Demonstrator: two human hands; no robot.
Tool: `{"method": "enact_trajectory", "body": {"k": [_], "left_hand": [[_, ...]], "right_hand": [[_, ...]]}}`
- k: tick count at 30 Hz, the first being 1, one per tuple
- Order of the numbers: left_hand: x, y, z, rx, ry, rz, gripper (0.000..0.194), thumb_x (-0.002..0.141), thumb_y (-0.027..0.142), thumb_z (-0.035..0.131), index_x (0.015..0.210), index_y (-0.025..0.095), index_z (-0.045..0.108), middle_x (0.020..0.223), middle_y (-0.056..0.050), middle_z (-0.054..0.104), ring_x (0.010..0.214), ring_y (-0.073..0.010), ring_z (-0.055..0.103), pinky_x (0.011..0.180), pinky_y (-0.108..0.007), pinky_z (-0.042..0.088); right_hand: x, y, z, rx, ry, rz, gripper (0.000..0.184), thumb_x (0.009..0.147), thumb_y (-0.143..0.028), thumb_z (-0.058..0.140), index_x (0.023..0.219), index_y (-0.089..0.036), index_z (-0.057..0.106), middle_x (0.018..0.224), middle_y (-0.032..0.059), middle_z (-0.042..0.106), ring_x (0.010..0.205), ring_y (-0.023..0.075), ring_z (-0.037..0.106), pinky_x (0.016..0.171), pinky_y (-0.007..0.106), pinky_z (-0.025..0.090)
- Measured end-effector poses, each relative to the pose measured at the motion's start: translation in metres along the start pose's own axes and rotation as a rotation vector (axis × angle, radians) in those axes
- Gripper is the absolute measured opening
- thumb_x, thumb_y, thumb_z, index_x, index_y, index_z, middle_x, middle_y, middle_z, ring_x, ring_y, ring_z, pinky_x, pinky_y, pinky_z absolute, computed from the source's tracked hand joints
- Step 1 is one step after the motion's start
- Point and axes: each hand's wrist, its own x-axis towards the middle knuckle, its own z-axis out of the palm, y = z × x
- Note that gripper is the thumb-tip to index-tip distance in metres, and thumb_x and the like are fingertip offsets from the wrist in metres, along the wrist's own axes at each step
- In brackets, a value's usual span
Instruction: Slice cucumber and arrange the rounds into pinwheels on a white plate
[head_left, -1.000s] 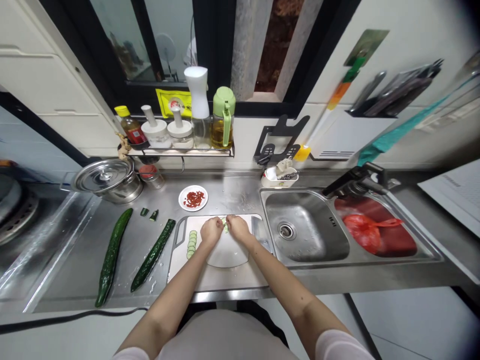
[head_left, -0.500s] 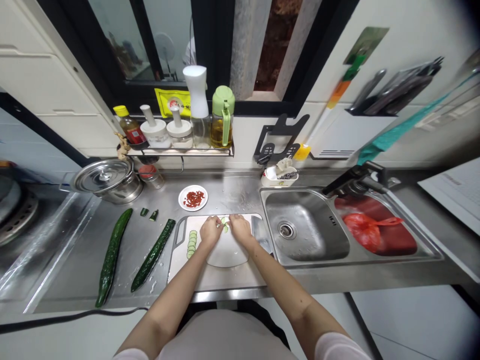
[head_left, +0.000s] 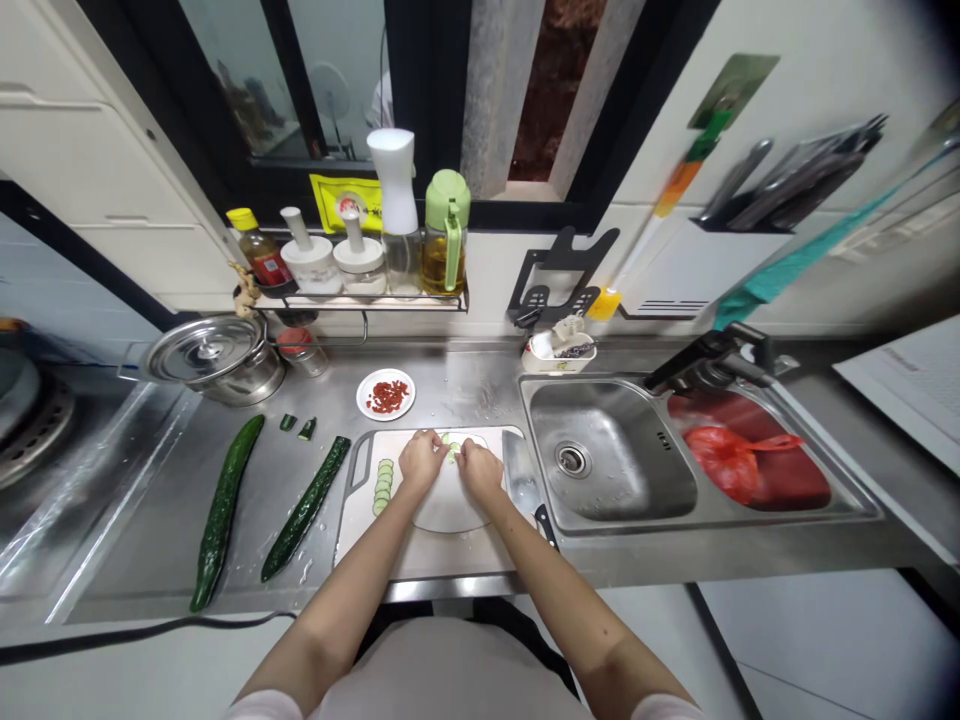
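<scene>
My left hand (head_left: 421, 458) and my right hand (head_left: 480, 468) meet over the far part of a white plate (head_left: 448, 512). The fingers of both are pinched at small pale green cucumber slices (head_left: 451, 447), partly hidden by the fingertips. Under the plate lies a white cutting board (head_left: 367, 552) with a grey handle. A row of overlapping cucumber slices (head_left: 383, 487) rests on its left side. At the right edge of the board lies a broad knife (head_left: 522, 470), its black handle pointing toward me.
Left of the board lie two whole-looking cucumbers (head_left: 229, 515) and two cut ends (head_left: 307, 430). A small plate of chopped red pieces (head_left: 388, 396) sits behind the board. The sink (head_left: 615, 450) is to the right, a lidded steel pot (head_left: 217, 360) at back left.
My right hand has turned and drawn slightly toward me, uncovering more of the plate's far rim and the knife. My left hand stays almost in place at the cucumber slices.
</scene>
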Motion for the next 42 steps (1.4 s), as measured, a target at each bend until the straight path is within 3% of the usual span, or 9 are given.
{"method": "enact_trajectory", "body": {"k": [10, 19, 23, 28, 33, 37, 42], "left_hand": [[-0.001, 0.0, 0.0, 0.009, -0.003, 0.003, 0.015, 0.083, 0.037, 0.06, 0.085, 0.023, 0.066, 0.098, -0.004, 0.065, 0.087, -0.0182, 0.059, 0.068, -0.026, 0.035], [-0.003, -0.005, -0.009, -0.126, 0.061, 0.041, 0.016, 0.082, 0.036, 0.061, 0.08, 0.021, 0.066, 0.086, -0.003, 0.066, 0.08, -0.017, 0.059, 0.067, -0.025, 0.036], [-0.018, -0.03, -0.026, -0.288, 0.138, 0.02, 0.021, 0.081, 0.041, 0.059, 0.082, 0.022, 0.067, 0.073, 0.0, 0.063, 0.071, -0.0159, 0.058, 0.064, -0.024, 0.037], [-0.058, -0.086, -0.036, -0.39, 0.229, -0.047, 0.03, 0.081, 0.046, 0.054, 0.086, 0.02, 0.067, 0.069, 0.0, 0.061, 0.064, -0.0155, 0.056, 0.062, -0.024, 0.04], [-0.096, -0.133, -0.032, -0.246, 0.213, -0.15, 0.032, 0.082, 0.046, 0.052, 0.094, 0.021, 0.067, 0.076, -0.002, 0.064, 0.069, -0.0181, 0.059, 0.063, -0.026, 0.039], [-0.11, -0.145, -0.029, -0.087, 0.187, -0.203, 0.032, 0.082, 0.044, 0.054, 0.1, 0.021, 0.064, 0.084, -0.005, 0.064, 0.078, -0.0217, 0.061, 0.069, -0.029, 0.041], [-0.115, -0.133, -0.029, 0.02, 0.139, -0.204, 0.033, 0.082, 0.044, 0.056, 0.102, 0.019, 0.063, 0.093, -0.009, 0.065, 0.09, -0.0262, 0.061, 0.081, -0.036, 0.04]], "right_hand": [[0.001, 0.0, 0.004, -0.001, -0.015, -0.014, 0.024, 0.097, -0.033, 0.042, 0.11, -0.021, 0.058, 0.099, 0.0085, 0.07, 0.094, 0.0193, 0.065, 0.072, 0.026, 0.04], [-0.004, 0.011, -0.002, 0.103, 0.065, -0.013, 0.025, 0.097, -0.037, 0.042, 0.102, -0.021, 0.061, 0.091, 0.0051, 0.07, 0.084, 0.0172, 0.063, 0.064, 0.025, 0.031], [-0.013, 0.03, -0.005, 0.18, 0.105, 0.036, 0.024, 0.095, -0.037, 0.044, 0.099, -0.022, 0.063, 0.082, 0.0024, 0.068, 0.078, 0.0154, 0.059, 0.06, 0.024, 0.026], [-0.031, 0.056, -0.001, 0.278, 0.181, 0.081, 0.025, 0.092, -0.037, 0.046, 0.092, -0.021, 0.065, 0.072, 0.0006, 0.064, 0.067, 0.0135, 0.053, 0.057, 0.024, 0.023], [-0.046, 0.067, -0.001, 0.382, 0.209, 0.069, 0.029, 0.089, -0.039, 0.045, 0.086, -0.02, 0.065, 0.069, 0.0008, 0.062, 0.062, 0.0136, 0.052, 0.056, 0.023, 0.026], [-0.053, 0.068, -0.001, 0.426, 0.246, 0.047, 0.031, 0.088, -0.041, 0.044, 0.083, -0.019, 0.064, 0.066, 0.0008, 0.061, 0.062, 0.0149, 0.053, 0.056, 0.024, 0.028], [-0.062, 0.067, 0.002, 0.459, 0.281, 0.004, 0.033, 0.087, -0.043, 0.043, 0.081, -0.019, 0.064, 0.066, 0.0011, 0.061, 0.061, 0.0156, 0.054, 0.057, 0.025, 0.032]]}}
